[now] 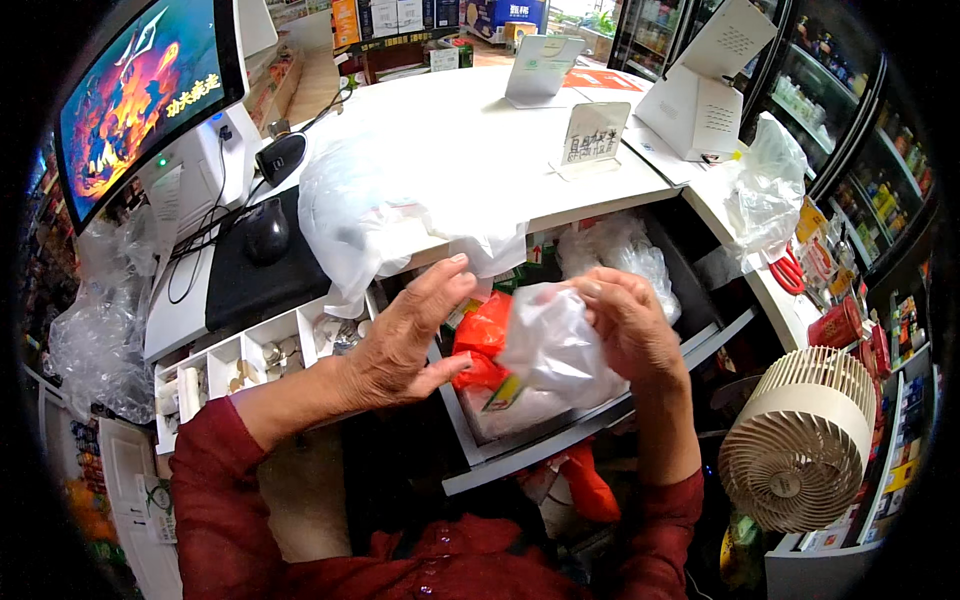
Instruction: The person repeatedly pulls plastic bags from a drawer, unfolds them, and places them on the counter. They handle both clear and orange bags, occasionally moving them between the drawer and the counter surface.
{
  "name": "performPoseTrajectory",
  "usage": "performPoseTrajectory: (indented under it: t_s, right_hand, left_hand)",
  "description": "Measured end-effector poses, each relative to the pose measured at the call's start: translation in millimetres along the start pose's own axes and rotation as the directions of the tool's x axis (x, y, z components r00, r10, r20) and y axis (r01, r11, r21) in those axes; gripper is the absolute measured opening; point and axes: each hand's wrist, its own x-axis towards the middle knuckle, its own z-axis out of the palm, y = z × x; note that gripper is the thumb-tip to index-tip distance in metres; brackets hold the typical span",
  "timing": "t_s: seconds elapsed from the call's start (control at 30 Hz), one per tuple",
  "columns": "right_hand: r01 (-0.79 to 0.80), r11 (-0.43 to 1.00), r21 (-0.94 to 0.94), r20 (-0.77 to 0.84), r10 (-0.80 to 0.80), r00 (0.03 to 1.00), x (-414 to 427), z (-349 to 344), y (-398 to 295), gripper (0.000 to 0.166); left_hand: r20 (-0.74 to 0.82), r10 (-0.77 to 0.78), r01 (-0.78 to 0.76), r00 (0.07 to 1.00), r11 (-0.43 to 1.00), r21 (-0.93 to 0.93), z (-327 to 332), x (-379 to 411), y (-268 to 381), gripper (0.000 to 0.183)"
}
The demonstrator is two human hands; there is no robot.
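Observation:
My right hand (626,319) pinches a bunched white translucent plastic bag (555,341) between thumb and fingers, above an open drawer (540,442). To its left my left hand (416,330) is raised with its fingers apart and nothing in it. Red plastic bags (481,337) and clear plastic bags (622,259) lie in the drawer, partly hidden by the held bag. Beyond my left hand, thin white plastic bags (352,217) are spread over the counter (442,112) and hang over its front edge.
A coin tray (247,360) sticks out at the left, below a black mouse (267,232) and a monitor (142,97). A beige fan (799,442) stands at the right, near red-handled scissors (787,270). Sign stands (595,135) and a white device (694,97) are on the counter.

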Motion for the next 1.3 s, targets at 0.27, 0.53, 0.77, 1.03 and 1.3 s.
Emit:
performPoseTrajectory:
  t_s: [0.27, 0.53, 0.77, 1.03, 1.3]
  right_hand:
    - [0.121, 0.991, -0.062, 0.279, -0.099, 0.955, 17.9, 69.0, -0.4, 0.019]
    - [0.288, 0.824, -0.487, 0.359, -0.112, 0.926, 26.5, 58.5, -3.4, 0.075]
    - [0.365, 0.923, -0.125, 0.132, -0.349, 0.928, 49.7, 50.3, -21.8, 0.020]
    - [0.429, 0.880, 0.205, -0.369, -0.336, 0.866, 37.9, -7.1, -30.6, 0.021]
    - [0.103, 0.247, -0.964, -0.129, -0.768, 0.627, -63.9, -22.1, 3.7, 0.016]
  left_hand:
    - [-0.103, -0.518, 0.371, 0.849, 0.724, -0.581, 1.7, -9.1, -2.6, 0.057]
    - [-0.124, -0.735, 0.496, 0.667, 0.562, -0.662, 5.8, -15.3, -30.0, 0.032]
    - [-0.114, -0.512, 0.465, 0.851, 0.837, -0.289, -12.0, -26.6, -44.5, 0.041]
    - [0.104, -0.583, 0.157, 0.806, 0.041, -0.987, -12.4, -17.9, -34.5, 0.029]
    - [0.140, -0.563, 0.279, 0.815, 0.168, -0.945, -12.1, -4.2, -11.9, 0.035]
